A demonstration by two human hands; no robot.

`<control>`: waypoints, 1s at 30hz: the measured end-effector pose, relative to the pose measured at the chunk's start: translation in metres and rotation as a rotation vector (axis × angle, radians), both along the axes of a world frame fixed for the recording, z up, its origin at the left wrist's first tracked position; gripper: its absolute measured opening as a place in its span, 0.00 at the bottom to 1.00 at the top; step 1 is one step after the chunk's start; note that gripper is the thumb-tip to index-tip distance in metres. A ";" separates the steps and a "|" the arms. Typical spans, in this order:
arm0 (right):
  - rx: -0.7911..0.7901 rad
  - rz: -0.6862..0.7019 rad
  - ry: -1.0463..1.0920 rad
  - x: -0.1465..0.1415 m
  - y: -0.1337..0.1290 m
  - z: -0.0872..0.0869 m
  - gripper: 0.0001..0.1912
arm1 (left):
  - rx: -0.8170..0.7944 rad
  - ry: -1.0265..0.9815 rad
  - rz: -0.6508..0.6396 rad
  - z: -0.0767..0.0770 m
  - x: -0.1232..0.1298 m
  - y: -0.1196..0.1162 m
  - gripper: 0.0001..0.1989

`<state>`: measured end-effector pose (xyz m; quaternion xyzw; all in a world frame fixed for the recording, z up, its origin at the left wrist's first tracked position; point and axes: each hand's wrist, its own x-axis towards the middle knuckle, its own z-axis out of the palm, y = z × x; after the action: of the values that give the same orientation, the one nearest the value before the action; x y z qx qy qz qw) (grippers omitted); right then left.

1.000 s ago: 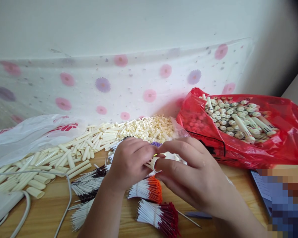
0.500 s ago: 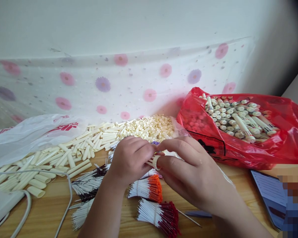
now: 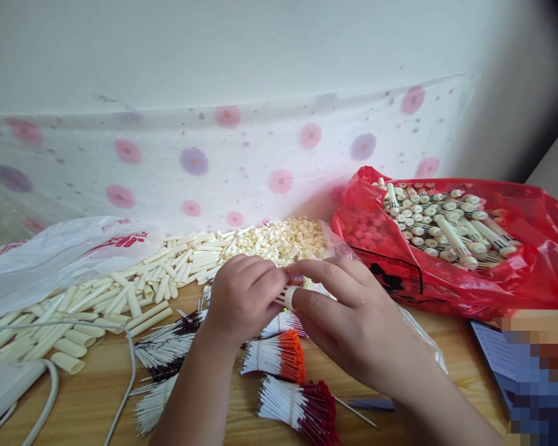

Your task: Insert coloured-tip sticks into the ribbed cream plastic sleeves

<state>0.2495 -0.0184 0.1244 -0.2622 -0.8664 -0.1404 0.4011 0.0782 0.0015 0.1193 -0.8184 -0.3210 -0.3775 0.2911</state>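
Note:
Close together above the table, my left hand (image 3: 246, 297) and my right hand (image 3: 346, 310) meet at a small cream plastic piece (image 3: 287, 297). It has a round end and narrow slots or thin sticks along its side. My left fingers are curled round its left part, which they hide. The thumb and fingers of my right hand pinch its round end. Below the hands lie a bundle of white sticks with orange ends (image 3: 274, 356) and another with dark red ends (image 3: 297, 406).
Behind are piles of cream tubes (image 3: 134, 297) and small slotted pieces (image 3: 283, 238). A red plastic bag (image 3: 446, 291) of assembled cream pieces stands right. More white sticks (image 3: 162, 350), a thin rod (image 3: 356, 414), a white cable (image 3: 131, 359) and a tablet-like device (image 3: 490, 353) lie around.
My hands stay together on the cream piece. The right fingers have shifted slightly, and the piece's side looks turned, with its round end nearer the left hand. The view has tilted up slightly.

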 end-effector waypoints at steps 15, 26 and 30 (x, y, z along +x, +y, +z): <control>-0.022 0.076 0.067 -0.002 0.003 -0.005 0.07 | -0.032 0.007 -0.040 0.000 -0.005 0.004 0.10; 0.073 0.159 0.111 -0.003 0.006 -0.003 0.03 | -0.157 -0.105 -0.140 0.001 -0.010 0.002 0.03; 0.079 0.149 0.089 -0.005 0.008 -0.005 0.02 | -0.148 -0.085 -0.136 0.000 -0.008 0.002 0.07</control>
<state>0.2445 -0.0105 0.1190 -0.1869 -0.8587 -0.1326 0.4584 0.0699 0.0037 0.1196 -0.8407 -0.3038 -0.4061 0.1896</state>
